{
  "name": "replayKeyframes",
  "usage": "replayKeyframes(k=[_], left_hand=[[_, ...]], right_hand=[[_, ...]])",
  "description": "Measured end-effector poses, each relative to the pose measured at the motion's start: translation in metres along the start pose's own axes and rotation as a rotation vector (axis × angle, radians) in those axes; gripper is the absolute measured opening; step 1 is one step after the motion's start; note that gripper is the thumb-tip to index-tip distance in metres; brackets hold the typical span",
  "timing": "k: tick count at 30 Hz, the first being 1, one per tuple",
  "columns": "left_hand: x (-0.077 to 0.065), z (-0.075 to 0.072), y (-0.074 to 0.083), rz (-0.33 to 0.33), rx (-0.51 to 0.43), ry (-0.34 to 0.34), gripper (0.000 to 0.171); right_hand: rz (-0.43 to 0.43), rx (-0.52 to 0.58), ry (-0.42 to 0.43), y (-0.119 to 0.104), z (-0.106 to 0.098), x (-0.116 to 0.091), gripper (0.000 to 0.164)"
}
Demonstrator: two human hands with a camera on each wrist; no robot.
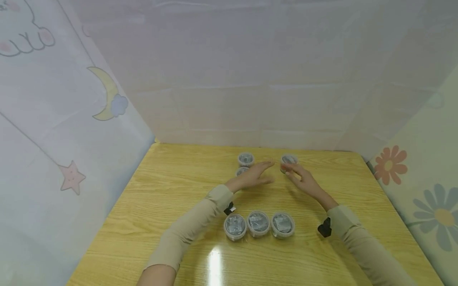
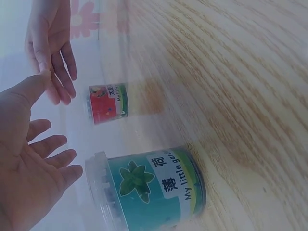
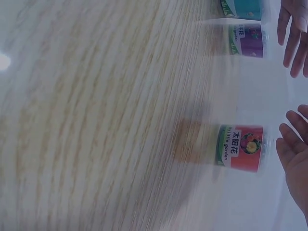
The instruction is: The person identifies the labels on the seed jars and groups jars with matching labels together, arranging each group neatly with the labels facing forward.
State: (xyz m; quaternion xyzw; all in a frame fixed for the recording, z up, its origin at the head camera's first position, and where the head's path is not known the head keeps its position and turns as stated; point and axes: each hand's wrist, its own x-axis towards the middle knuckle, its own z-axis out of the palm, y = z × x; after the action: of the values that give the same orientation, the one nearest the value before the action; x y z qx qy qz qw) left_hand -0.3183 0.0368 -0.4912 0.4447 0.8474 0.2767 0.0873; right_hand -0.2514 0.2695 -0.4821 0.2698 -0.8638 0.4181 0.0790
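My left hand hovers over the table's middle with fingers spread and nothing in its grasp. Just beside it stands a teal "My little garden" tub with a leaf picture and a clear lid, partly hidden by that hand in the head view. Behind the teal one is a purple tub. My right hand is held out with loosely bent fingers, its fingertips close to the lid of a red tub with a flower picture. In the head view those fingertips overlap the red tub's near side.
Three more clear-lidded tubs stand in a row nearer the person: a left one, a middle one and a right one. The wooden table meets a pale hanging sheet at its back edge.
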Motion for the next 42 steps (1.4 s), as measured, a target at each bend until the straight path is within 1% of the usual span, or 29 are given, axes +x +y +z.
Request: replayKeyframes(k=[2, 4, 5, 11, 18, 21, 26, 29, 35, 38, 42], left_hand=[[-0.002, -0.001, 0.0, 0.014, 0.021, -0.007, 0.073], [-0.003, -0.002, 0.0, 0.015, 0.044, -0.015, 0.073], [-0.004, -0.002, -0.001, 0.013, 0.05, -0.019, 0.073], [-0.01, -0.006, 0.001, -0.002, 0.051, -0.031, 0.072], [-0.016, -0.007, 0.0, -0.003, 0.044, -0.055, 0.073], [-0.018, -0.006, -0.001, -0.001, 0.051, -0.057, 0.072], [-0.022, -0.004, -0.002, 0.019, 0.058, -0.06, 0.07], [-0.025, -0.003, -0.001, 0.019, 0.048, -0.074, 0.071], [-0.03, 0.0, -0.001, 0.016, 0.059, -0.103, 0.073], [-0.03, 0.0, -0.002, 0.023, 0.068, -0.099, 0.073], [-0.032, -0.001, -0.003, 0.034, 0.055, -0.087, 0.072]], right_hand=[[-0.001, 0.014, -0.007, 0.0, 0.001, 0.0, 0.041], [-0.003, 0.012, -0.009, -0.001, 0.001, 0.0, 0.042], [0.002, 0.01, -0.012, -0.007, 0.0, 0.0, 0.042], [-0.01, -0.002, -0.019, -0.01, 0.001, 0.001, 0.042], [-0.015, -0.02, -0.027, -0.013, 0.003, -0.001, 0.042], [-0.019, -0.042, -0.017, -0.009, 0.005, -0.002, 0.041], [-0.01, -0.063, -0.006, 0.012, 0.01, -0.004, 0.042], [-0.006, -0.072, -0.008, 0.021, 0.013, -0.006, 0.043], [-0.01, -0.083, -0.011, 0.02, 0.015, -0.009, 0.044], [-0.01, -0.081, -0.004, 0.019, 0.016, -0.009, 0.043], [-0.011, -0.089, -0.002, 0.017, 0.018, -0.009, 0.043]])
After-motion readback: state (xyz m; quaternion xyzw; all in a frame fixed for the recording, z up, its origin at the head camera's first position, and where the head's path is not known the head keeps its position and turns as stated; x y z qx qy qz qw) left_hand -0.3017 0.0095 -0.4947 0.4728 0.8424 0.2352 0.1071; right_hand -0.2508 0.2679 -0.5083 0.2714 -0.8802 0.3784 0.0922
